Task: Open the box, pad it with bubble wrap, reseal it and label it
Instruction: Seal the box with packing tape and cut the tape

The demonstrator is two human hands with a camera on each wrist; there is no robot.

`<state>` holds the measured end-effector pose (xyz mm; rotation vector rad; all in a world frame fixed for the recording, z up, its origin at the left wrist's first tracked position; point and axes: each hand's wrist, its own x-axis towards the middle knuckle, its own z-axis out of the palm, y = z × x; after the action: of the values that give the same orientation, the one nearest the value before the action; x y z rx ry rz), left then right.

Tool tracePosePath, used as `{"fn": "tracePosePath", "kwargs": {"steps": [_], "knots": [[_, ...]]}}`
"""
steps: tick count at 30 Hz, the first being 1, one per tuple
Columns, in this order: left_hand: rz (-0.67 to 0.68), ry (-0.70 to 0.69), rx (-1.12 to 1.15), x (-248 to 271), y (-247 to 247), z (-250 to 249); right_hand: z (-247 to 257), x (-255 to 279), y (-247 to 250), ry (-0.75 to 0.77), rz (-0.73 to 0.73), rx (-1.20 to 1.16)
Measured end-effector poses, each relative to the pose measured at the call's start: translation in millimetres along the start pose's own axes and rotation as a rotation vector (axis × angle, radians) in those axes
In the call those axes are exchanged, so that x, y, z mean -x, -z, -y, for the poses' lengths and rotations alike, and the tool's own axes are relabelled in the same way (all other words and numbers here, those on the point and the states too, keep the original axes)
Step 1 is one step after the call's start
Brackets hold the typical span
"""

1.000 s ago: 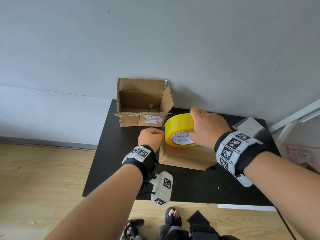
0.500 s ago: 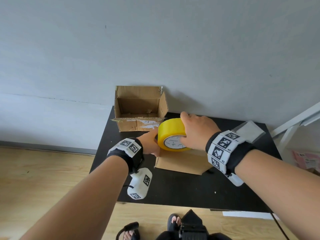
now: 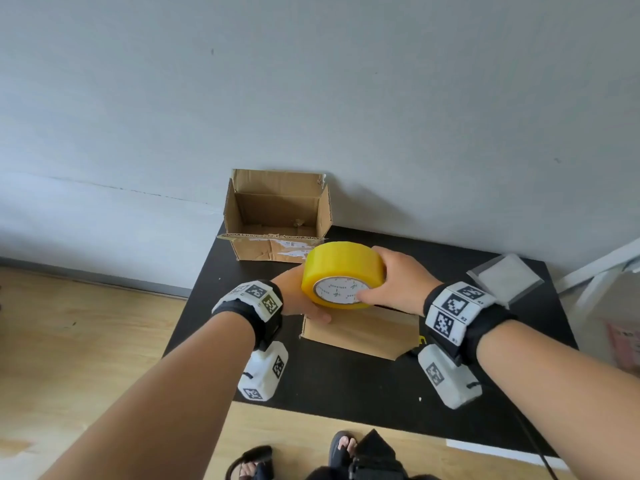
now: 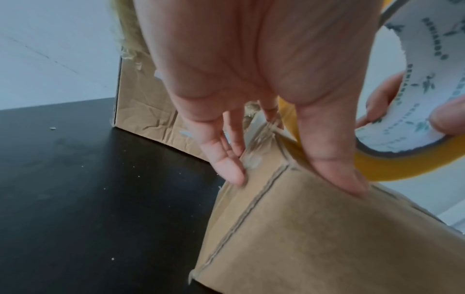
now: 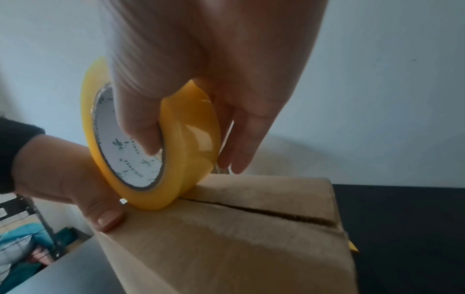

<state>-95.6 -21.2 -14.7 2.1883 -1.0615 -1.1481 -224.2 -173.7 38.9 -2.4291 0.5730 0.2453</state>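
The closed box (image 3: 360,332) sits at the table's (image 3: 346,382) centre, an open carton (image 3: 277,216) at 11 o'clock of it. The right hand (image 3: 398,285) has its grip curled round the yellow tape roll (image 3: 343,271) (thumb in the core), while the left hand (image 3: 298,296) presses flat fingers on the box's 9 o'clock end. To seal well, I'd anchor the tape there, then draw the roll along the seam (image 5: 264,211) toward 3 o'clock, keeping it taut and centred.

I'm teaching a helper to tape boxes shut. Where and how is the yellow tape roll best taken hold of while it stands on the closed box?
Probably as the right hand does now: from the right side, thumb hooked into the white core, fingers over the far face. The tape roll stands on edge on the closed box seam, so this grip should let it roll along while the left hand steadies the box end.
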Motion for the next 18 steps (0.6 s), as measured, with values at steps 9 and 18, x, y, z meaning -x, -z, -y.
{"fn": "tracePosePath", "kwargs": {"steps": [9, 18], "knots": [[-0.046, 0.060, 0.054, 5.9, 16.4, 18.2, 20.2, -18.9, -3.1, 0.117, 0.018, 0.023], [0.006, 0.165, -0.046, -4.5, -3.9, 9.7, 5.8, -20.5, 10.0, 0.121, 0.024, 0.072]]}}
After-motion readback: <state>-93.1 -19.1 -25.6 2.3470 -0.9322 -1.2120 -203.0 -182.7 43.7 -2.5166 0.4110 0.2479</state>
